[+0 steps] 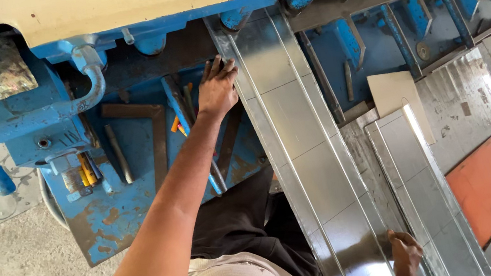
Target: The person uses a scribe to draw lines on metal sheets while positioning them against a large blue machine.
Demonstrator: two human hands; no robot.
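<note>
We see the left hand [217,88] pressed open-fingered against the sheet [295,131] edge. The right hand [405,254], cut off below, rests on it; we cannot tell its grip.

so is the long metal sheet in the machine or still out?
In. The metal sheet has its far end under the machine's blue edge; left hand presses its side, right hand its near end.
</note>
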